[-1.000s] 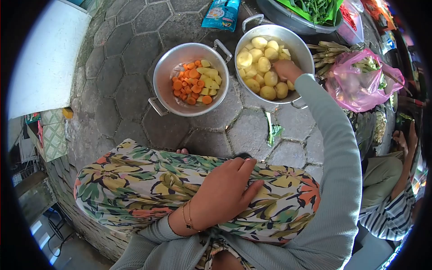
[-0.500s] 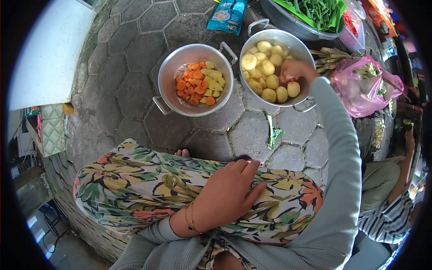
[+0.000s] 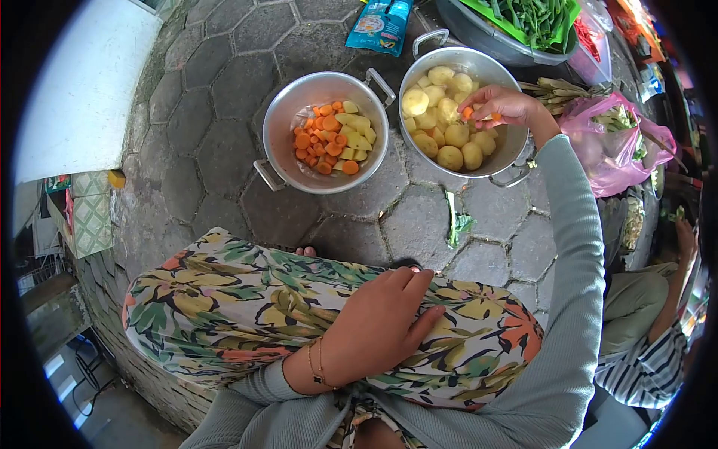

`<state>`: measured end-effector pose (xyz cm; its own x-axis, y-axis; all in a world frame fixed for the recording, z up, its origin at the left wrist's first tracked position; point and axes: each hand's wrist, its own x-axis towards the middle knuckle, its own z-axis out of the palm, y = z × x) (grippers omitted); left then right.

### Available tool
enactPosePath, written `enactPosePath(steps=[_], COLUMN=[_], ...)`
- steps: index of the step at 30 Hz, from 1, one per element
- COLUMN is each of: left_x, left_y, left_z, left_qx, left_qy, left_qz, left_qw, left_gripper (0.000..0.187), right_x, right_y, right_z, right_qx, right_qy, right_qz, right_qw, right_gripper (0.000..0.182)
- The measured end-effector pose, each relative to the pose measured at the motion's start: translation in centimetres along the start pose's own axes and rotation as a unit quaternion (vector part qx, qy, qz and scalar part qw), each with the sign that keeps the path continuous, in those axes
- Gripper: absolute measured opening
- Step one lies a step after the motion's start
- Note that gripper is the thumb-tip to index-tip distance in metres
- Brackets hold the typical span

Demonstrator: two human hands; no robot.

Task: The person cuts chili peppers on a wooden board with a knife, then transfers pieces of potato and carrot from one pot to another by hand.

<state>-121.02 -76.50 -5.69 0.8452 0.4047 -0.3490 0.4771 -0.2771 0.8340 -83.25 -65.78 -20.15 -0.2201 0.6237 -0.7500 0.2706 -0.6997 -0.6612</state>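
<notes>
Over the right side of the metal pot of peeled potatoes in water [image 3: 404, 142], my right hand [image 3: 502, 106] holds small orange carrot pieces [image 3: 469, 113] in its bent fingers. Peeled potatoes [image 3: 450, 157] lie in that pot below the hand. My left hand [image 3: 383, 322] rests on the floral cloth over my lap [image 3: 299, 299], back up, its thumb apart and nothing in it. A second metal pot [image 3: 273, 142] to the left contains cut carrots [image 3: 321, 138] and cut potato pieces [image 3: 357, 135].
A blue packet [image 3: 379, 26] lies behind the pots. Green leaves [image 3: 535, 22] top a grey basin [image 3: 486, 37] beside a pink plastic bag [image 3: 621, 142]. A leaf scrap [image 3: 458, 222] is on the paving. Another person [image 3: 643, 322] sits at the right edge.
My right hand has risen out of the potato pot's water, now showing orange pieces in its fingers. My left hand has stayed on my lap.
</notes>
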Motion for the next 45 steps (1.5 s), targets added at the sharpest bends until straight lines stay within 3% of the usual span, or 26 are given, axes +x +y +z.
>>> enactPosePath(steps=[3, 7, 12, 16, 18, 21, 25, 27, 29, 32, 34, 36, 38, 40, 45], left_x=[-0.3, -0.5, -0.1, -0.1, -0.1, -0.1, -0.1, 0.0, 0.2, 0.5, 0.5, 0.5, 0.3, 0.4, 0.7], left_y=[0.2, 0.5, 0.2, 0.3, 0.3, 0.2, 0.3, 0.2, 0.1, 0.2, 0.1, 0.0, -0.1, -0.3, -0.5], left_z=[0.4, 0.6, 0.4, 0.5, 0.5, 0.6, 0.6, 0.7, 0.9, 0.8, 0.7, 0.4, 0.2, 0.0, -0.1], left_qx=[-0.008, 0.0, 0.006, 0.01, 0.01, 0.013, 0.011, 0.017, 0.018, 0.023, 0.02, 0.005, 0.001, -0.003, -0.003], left_qy=[0.012, 0.015, 0.013, 0.011, 0.009, 0.01, 0.013, 0.014, 0.012, -0.001, -0.005, -0.013, 0.001, 0.01, 0.004], left_qz=[-0.001, -0.005, 0.007, 0.009, 0.011, 0.013, 0.008, 0.007, 0.007, 0.006, 0.001, -0.021, -0.018, -0.017, -0.027], left_qw=[1.0, 1.0, 1.0, 1.0, 1.0, 1.0, 1.0, 1.0, 1.0, 1.0, 1.0, 1.0, 1.0, 1.0, 1.0], left_gripper=[0.042, 0.042, 0.042, 0.043, 0.043, 0.043, 0.043, 0.043, 0.043, 0.042, 0.042, 0.044, 0.044, 0.044, 0.043], right_x=[0.4, 0.0, 0.7, 0.8, 1.0, 0.6, -0.7, -1.0, -0.4, 0.8, -0.1, 1.1, 1.8, 5.2, 8.7], right_y=[0.6, -0.3, -0.2, 0.2, 0.4, 0.5, -3.1, -5.8, -8.5, -10.5, -11.7, -11.1, -8.7, -3.8, -0.6], right_z=[0.3, 1.2, 0.8, 0.5, 0.2, -0.6, 2.0, 5.3, 8.9, 12.6, 12.6, 7.3, 3.1, -0.8, -0.6], right_qx=[-0.057, -0.019, -0.229, -0.229, -0.239, -0.227, -0.195, -0.087, -0.152, -0.212, -0.283, -0.416, -0.416, -0.405, -0.434], right_qy=[0.053, 0.07, 0.109, 0.113, 0.165, 0.143, 0.17, 0.127, 0.02, 0.052, 0.194, 0.296, 0.325, 0.289, 0.338], right_qz=[-0.022, 0.009, 0.046, 0.033, 0.051, 0.018, 0.001, -0.091, -0.172, -0.249, -0.36, -0.302, -0.203, -0.135, -0.088], right_qw=[0.997, 0.997, 0.966, 0.966, 0.956, 0.963, 0.966, 0.984, 0.973, 0.943, 0.868, 0.805, 0.825, 0.857, 0.83], right_gripper=[0.031, 0.028, 0.022, 0.022, 0.023, 0.025, 0.024, 0.024, 0.024, 0.03, 0.03, 0.025, 0.022, 0.024, 0.028])
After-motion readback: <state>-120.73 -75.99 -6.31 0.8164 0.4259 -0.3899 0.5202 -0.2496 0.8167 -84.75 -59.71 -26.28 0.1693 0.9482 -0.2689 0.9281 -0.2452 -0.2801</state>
